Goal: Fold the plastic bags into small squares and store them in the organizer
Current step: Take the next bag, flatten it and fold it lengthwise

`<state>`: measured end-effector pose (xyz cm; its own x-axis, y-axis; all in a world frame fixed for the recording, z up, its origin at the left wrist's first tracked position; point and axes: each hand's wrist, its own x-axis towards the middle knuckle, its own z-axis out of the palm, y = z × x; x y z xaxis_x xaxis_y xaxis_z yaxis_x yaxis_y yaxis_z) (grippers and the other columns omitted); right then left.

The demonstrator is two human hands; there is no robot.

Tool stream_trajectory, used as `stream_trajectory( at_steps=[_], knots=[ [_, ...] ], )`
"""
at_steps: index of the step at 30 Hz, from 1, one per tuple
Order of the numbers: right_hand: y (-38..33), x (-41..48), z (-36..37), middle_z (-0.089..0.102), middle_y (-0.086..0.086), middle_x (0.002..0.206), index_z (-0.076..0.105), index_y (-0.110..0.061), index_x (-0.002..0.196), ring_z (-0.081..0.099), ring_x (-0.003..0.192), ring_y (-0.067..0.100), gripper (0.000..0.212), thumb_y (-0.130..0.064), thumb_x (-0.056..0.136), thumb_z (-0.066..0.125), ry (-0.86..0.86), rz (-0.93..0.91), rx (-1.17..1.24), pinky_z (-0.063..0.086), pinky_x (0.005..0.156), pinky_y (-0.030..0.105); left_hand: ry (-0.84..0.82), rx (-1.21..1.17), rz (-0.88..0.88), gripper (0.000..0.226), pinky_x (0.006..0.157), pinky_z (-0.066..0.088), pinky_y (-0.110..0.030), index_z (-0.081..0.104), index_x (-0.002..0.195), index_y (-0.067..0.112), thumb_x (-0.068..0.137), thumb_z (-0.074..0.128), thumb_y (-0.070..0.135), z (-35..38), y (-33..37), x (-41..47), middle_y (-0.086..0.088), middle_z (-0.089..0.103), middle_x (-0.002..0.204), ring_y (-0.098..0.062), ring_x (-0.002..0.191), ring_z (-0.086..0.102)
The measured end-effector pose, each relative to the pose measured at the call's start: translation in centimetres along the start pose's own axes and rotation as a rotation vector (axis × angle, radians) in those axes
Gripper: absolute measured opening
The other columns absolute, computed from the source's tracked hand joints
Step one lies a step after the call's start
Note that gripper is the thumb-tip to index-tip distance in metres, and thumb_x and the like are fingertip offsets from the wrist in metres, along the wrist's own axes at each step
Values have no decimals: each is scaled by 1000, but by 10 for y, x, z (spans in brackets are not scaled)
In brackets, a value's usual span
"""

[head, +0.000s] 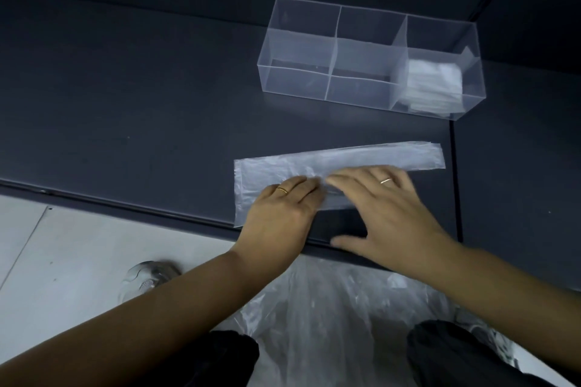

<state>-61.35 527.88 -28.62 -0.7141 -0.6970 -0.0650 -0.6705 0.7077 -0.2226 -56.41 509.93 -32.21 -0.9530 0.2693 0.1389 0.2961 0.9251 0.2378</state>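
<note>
two hands lie flat, palms down, on a long folded strip of clear plastic bag [339, 163] near the front edge of the dark table [125, 104]. the left hand [279, 214] has its fingers spread open and pressed on the strip's left part, gripping nothing, a ring on one finger. the right hand [383, 214] is open too, fingers extended over the strip's middle, thumb stretched back along the table edge, also ringed; it looks slightly blurred. their fingertips nearly meet. the strip runs left to right, its right end reaching out bare past the right hand. beyond it, well apart toward the far right, stands the clear organizer [371, 56] with divided compartments; a stack of folded bags [437, 85] sits in its rightmost compartment, the other compartments showing nothing inside. below the table edge, loose plastic bags [330, 324] lie heaped in the person's lap above a pale floor [63, 245].
</note>
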Motion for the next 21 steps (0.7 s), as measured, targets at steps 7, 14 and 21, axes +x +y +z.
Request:
stream_trajectory(
  at_steps=[7, 14, 21],
  knots=[
    [32, 10, 14, 70, -9, 88, 70, -18, 87, 64, 87, 12, 8, -10, 86, 67, 193, 230, 476, 48, 82, 28, -32, -287, -109, 24, 93, 46, -21, 71, 112, 15, 93, 57, 10, -24, -31, -6, 1, 70, 115, -13, 108, 62],
    [58, 31, 16, 74, -4, 83, 72, -12, 86, 69, 84, 9, 15, -26, 89, 66, 161, 462, 809, 49, 81, 20, 49, -815, -777, 18, 64, 42, -2, 72, 76, 27, 91, 64, 20, -40, -79, -16, 22, 67, 65, 6, 64, 60],
    [54, 43, 20, 70, -9, 70, 66, -11, 75, 59, 62, -8, 17, -23, 87, 69, 198, 565, 730, 39, 59, 1, 386, -223, -601, 17, 78, 41, -28, 64, 107, 14, 93, 54, 15, -34, -61, -9, 1, 61, 87, -20, 81, 54]
  ],
)
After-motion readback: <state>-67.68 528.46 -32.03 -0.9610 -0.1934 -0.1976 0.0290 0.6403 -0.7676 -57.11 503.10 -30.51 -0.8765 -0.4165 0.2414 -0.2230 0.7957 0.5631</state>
